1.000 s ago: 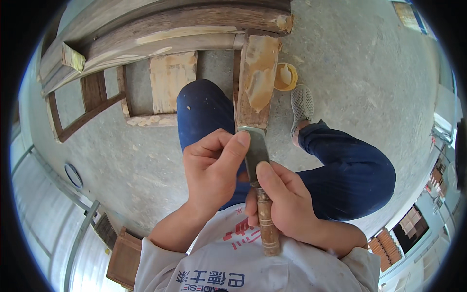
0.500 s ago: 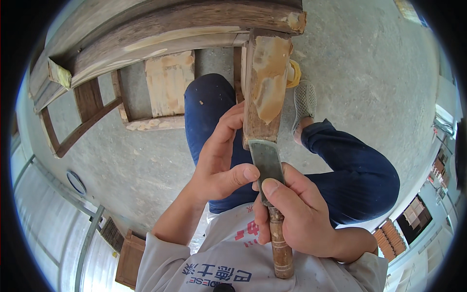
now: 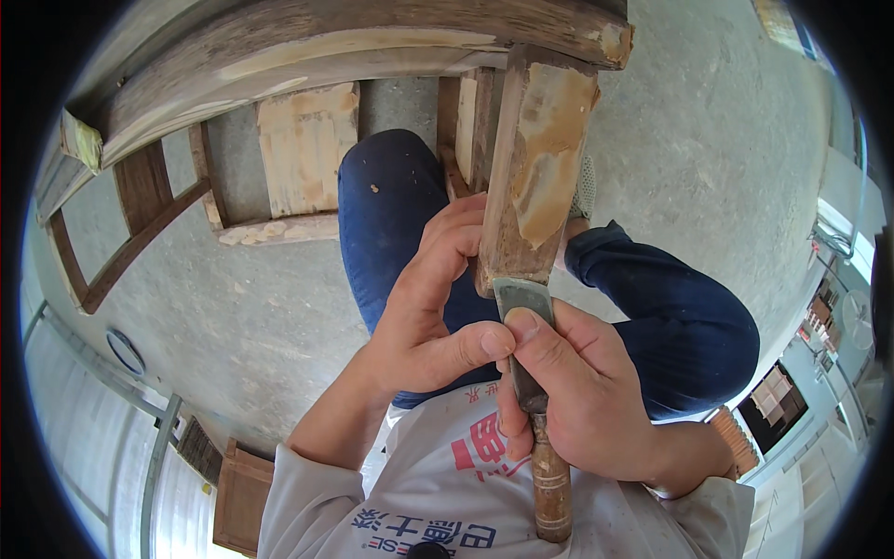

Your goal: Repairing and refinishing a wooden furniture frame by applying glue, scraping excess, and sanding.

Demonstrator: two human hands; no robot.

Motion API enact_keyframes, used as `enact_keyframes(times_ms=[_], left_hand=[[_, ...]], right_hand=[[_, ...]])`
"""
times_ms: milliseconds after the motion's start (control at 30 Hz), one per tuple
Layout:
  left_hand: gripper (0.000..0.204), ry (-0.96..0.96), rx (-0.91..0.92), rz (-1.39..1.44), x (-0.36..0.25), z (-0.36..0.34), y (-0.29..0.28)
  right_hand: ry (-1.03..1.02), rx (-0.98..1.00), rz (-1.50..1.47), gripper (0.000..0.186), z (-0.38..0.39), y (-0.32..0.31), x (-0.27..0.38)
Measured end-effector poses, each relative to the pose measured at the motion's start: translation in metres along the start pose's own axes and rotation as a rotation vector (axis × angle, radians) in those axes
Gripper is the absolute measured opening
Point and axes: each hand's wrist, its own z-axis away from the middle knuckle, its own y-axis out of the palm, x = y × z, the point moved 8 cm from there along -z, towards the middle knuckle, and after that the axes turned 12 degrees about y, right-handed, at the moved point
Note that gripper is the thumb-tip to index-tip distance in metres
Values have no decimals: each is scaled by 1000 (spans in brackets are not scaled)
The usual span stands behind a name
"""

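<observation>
A wide flat chisel with a grey blade [image 3: 523, 294] and a ringed wooden handle [image 3: 552, 489] points away from my body. My right hand [image 3: 596, 401] is closed around the lower blade and upper handle, thumb lying on the flat. The blade's edge meets the near end of a squared wooden leg [image 3: 520, 259], whose upper face carries a tan filler patch [image 3: 556, 149]. Against the leg's left side are the fingers of my left hand [image 3: 419, 312], their tips hidden behind the wood. Its thumb reaches across to the blade's side, beside my right thumb.
The leg joins a long curved wooden beam [image 3: 372, 42] across the top. Open slatted framing with a pale panel [image 3: 307, 149] lies beyond my bent knee [image 3: 391, 196]. A wooden cabinet [image 3: 242, 498] stands at lower left, near a metal rail [image 3: 163, 466]. Concrete floor [image 3: 708, 177] surrounds the frame.
The leg and beam sit slightly farther right in view. The chisel has shifted right with them, and my right thumb has slid up the blade toward its edge.
</observation>
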Motion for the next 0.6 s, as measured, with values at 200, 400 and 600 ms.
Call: enact_keyframes(times_ms=[200,400,600], left_hand=[[69,24,-35,-5,0,0,2],[67,-29,-39,-6,0,4,5],[67,-56,-82,6,0,6,6]], right_hand=[[-23,0,-6,24,-1,0,1],[-21,1,20,25,-1,0,3],[-17,26,12,27,-3,0,2]])
